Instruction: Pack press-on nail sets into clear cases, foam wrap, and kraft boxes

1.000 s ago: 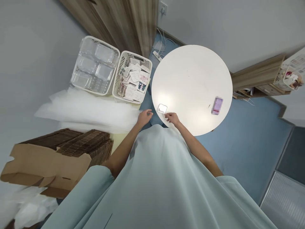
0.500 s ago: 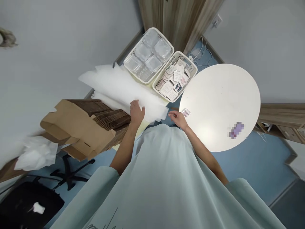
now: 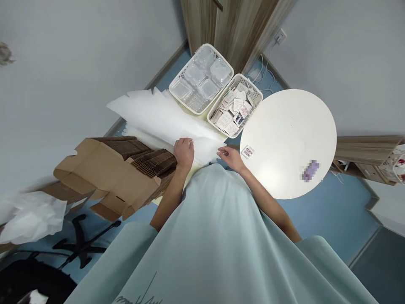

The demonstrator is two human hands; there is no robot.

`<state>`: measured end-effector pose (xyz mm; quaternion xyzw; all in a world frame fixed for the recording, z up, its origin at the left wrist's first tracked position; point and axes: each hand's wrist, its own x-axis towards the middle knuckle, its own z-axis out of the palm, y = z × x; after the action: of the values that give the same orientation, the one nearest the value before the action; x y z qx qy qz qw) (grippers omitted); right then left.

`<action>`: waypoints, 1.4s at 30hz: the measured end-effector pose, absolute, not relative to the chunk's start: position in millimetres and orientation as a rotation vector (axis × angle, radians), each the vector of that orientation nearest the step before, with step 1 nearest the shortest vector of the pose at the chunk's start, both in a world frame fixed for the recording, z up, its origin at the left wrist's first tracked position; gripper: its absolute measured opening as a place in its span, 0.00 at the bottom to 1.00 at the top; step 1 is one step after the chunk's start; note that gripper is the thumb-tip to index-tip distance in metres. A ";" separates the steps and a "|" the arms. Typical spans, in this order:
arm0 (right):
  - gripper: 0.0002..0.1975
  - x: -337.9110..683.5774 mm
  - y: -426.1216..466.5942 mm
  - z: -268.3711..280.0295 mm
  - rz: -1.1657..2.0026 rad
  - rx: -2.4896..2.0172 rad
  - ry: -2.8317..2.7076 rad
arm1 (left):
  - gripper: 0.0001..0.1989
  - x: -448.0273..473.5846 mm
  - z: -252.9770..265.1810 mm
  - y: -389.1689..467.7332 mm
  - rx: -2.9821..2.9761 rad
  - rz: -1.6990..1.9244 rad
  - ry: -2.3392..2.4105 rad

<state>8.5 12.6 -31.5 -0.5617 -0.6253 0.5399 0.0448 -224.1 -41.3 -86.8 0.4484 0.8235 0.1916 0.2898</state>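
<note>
- Now the left hand (image 3: 184, 153) is down on the white sheets (image 3: 152, 114), fingers partly curled; I cannot tell whether they pinch a layer.
- The right hand (image 3: 231, 158) is at the right end of those sheets, thumb and forefinger close together; whether they grip the edge is unclear.
- A second ago this hand was at the small clear pack (image 3: 247, 152); the pack now lies untouched near the left edge of the round table (image 3: 284, 135), so the work seems to have turned to the sheets.
- Beyond the sheets stand a basket of clear boxes (image 3: 184, 104) and, beside it, a basket of blister cards (image 3: 220, 131).
- Flattened cardboard (image 3: 104, 173) lies left of the left hand.
</note>
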 end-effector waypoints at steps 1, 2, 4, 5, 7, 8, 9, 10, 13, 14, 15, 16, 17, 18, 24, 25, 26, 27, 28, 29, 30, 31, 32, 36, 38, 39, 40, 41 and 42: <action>0.12 8.0 13.0 -28.3 1.609 -1.702 -1.924 | 0.14 -223.6 -79.5 -43.5 1.208 0.549 2.184; 0.13 7.2 13.6 -24.7 1.562 -1.679 -1.939 | 0.15 -222.6 -70.9 -45.6 1.222 0.589 2.169; 0.16 4.8 16.2 -16.9 1.449 -1.600 -1.971 | 0.15 -218.3 -50.9 -49.2 1.259 0.656 2.139; 0.18 3.2 18.2 -12.6 1.389 -1.544 -1.990 | 0.15 -214.8 -40.4 -50.7 1.284 0.683 2.120; 0.21 0.2 23.4 -3.3 1.281 -1.427 -2.032 | 0.15 -204.6 -20.4 -52.9 1.343 0.727 2.066; 0.22 -0.8 26.4 1.6 1.246 -1.373 -2.054 | 0.15 -197.9 -11.5 -53.5 1.372 0.747 2.030; 0.24 -0.9 29.3 6.4 1.225 -1.326 -2.076 | 0.15 -190.4 -3.6 -53.9 1.395 0.766 1.997; 0.24 0.2 32.0 11.3 1.216 -1.290 -2.097 | 0.15 -182.0 3.4 -53.9 1.412 0.781 1.963; 0.22 13.4 35.7 25.3 1.256 -1.259 -2.118 | 0.15 -153.9 20.0 -52.1 1.425 0.799 1.875; 0.22 21.6 34.9 29.9 1.290 -1.265 -2.101 | 0.15 -143.9 24.8 -50.9 1.426 0.798 1.849; 0.21 31.8 32.9 34.5 1.326 -1.279 -2.069 | 0.15 -133.7 29.3 -49.7 1.429 0.797 1.821; 0.20 43.8 29.7 39.0 1.356 -1.302 -2.023 | 0.14 -123.2 33.7 -48.5 1.435 0.799 1.787; 0.20 57.5 25.5 43.5 1.372 -1.334 -1.964 | 0.14 -112.4 37.9 -47.4 1.444 0.804 1.753; 0.20 72.7 20.5 47.8 1.372 -1.374 -1.894 | 0.16 -101.3 41.6 -46.4 1.452 0.809 1.725; 0.19 180.8 -14.6 59.2 1.204 -1.612 -1.369 | 0.42 -26.9 41.6 -40.2 1.300 0.837 1.850; 0.19 199.3 -19.8 57.5 1.172 -1.629 -1.291 | 0.44 -13.5 38.0 -37.5 1.214 0.831 1.846; 0.19 217.3 -24.6 54.5 1.142 -1.635 -1.221 | 0.45 0.4 34.4 -34.0 1.116 0.810 1.806; 0.19 234.5 -29.1 50.3 1.118 -1.631 -1.159 | 0.46 15.0 31.0 -30.0 1.014 0.780 1.735; 0.19 250.9 -33.3 45.1 1.098 -1.619 -1.103 | 0.46 30.3 28.3 -25.7 0.920 0.743 1.643; 0.19 266.1 -37.2 38.9 1.079 -1.602 -1.053 | 0.45 46.5 26.2 -21.5 0.843 0.703 1.541; 0.20 280.3 -40.9 32.0 1.062 -1.584 -1.007 | 0.44 63.6 24.6 -17.8 0.790 0.664 1.446; 0.20 293.3 -44.4 24.4 1.051 -1.568 -0.965 | 0.43 81.2 23.1 -14.8 0.759 0.631 1.369; 0.21 305.4 -47.7 16.3 1.045 -1.557 -0.925 | 0.41 99.2 21.4 -12.8 0.747 0.599 1.314; 0.22 344.8 -58.8 -18.4 0.995 -1.571 -0.770 | 0.34 166.3 2.8 -12.6 0.816 0.476 1.204; 0.22 360.5 -63.3 -36.9 0.954 -1.612 -0.701 | 0.28 192.4 -15.3 -13.8 0.879 0.420 1.179; 0.22 367.6 -65.4 -46.4 0.947 -1.641 -0.670 | 0.26 202.9 -25.6 -13.6 0.906 0.396 1.189; 0.22 374.0 -67.4 -56.0 0.951 -1.673 -0.638 | 0.24 211.7 -36.2 -12.5 0.940 0.375 1.212; 0.23 379.7 -69.2 -65.8 0.966 -1.708 -0.610 | 0.23 218.7 -46.5 -10.5 0.988 0.342 1.241; 0.23 384.7 -70.9 -75.7 0.993 -1.742 -0.584 | 0.22 224.2 -56.1 -7.4 1.053 0.299 1.273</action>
<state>384.7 -70.9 -75.7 -0.7212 -0.2419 0.4111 0.5024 224.2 -7.4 -56.1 0.4668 0.5642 0.1325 0.6680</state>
